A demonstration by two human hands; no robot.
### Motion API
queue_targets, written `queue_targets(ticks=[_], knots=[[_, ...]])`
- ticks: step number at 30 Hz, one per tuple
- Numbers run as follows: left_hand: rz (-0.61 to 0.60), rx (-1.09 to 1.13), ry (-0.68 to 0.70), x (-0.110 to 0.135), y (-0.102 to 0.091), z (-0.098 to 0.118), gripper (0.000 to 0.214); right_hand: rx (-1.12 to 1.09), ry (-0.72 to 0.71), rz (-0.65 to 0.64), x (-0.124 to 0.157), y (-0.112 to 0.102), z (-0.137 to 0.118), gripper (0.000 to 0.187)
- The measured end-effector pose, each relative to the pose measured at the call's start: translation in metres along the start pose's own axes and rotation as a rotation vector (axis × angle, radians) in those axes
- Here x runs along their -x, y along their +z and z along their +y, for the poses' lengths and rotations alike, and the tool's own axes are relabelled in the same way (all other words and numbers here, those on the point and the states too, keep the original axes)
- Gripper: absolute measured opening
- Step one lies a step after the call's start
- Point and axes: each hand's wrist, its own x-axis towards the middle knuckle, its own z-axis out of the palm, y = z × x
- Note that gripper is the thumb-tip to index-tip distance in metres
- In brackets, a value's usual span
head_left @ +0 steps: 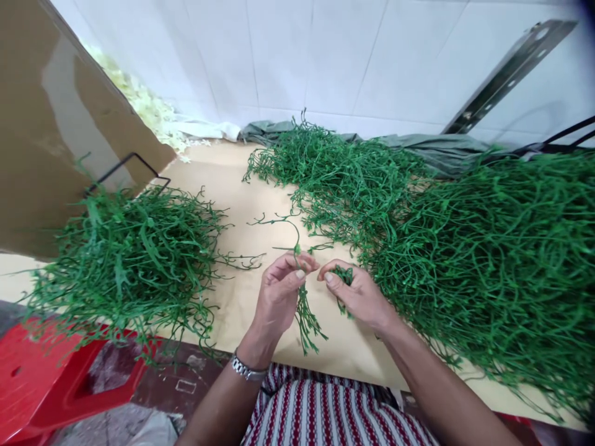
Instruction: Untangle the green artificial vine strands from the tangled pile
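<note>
My left hand [284, 285], with a metal watch on the wrist, is closed on a thin green artificial plant stem [304, 313]. The stem's curved upper part rises above the fingers and its branched tips hang below the palm. Close by on the right, my right hand [356, 291] is closed, thumb against forefinger, with a small bunch of green plant pieces [343, 279] in the palm. The fingertips of both hands are nearly together over the table. Whether something tiny sits between the right thumb and forefinger I cannot tell.
A large heap of green stems [502, 260] covers the right side, joining another pile [344, 173] at the back. More leafy stems [139, 266] lie left, before a cardboard box [60, 136]. A red stool [41, 378] stands lower left; a metal bracket [511, 74] is on the wall.
</note>
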Motion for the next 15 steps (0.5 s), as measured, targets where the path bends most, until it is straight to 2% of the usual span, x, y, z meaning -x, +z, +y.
queue_targets(ticks=[4, 7, 11, 15], knots=[[0.017, 0.033, 0.018, -0.001, 0.004, -0.004, 0.001, 0.089, -0.121, 0.089, 0.001, 0.007, -0.004, 0.015], [0.055, 0.027, 0.023, -0.002, 0.007, -0.006, 0.001, 0.183, -0.116, 0.113, 0.001, 0.013, -0.002, 0.027], [0.074, -0.030, 0.005, -0.001, 0.007, -0.008, 0.001, 0.237, -0.171, 0.149, 0.001, 0.016, 0.002, 0.018], [0.128, -0.093, -0.009, -0.001, 0.004, -0.007, 0.001, 0.320, -0.198, 0.141, 0.002, 0.012, 0.003, 0.017]])
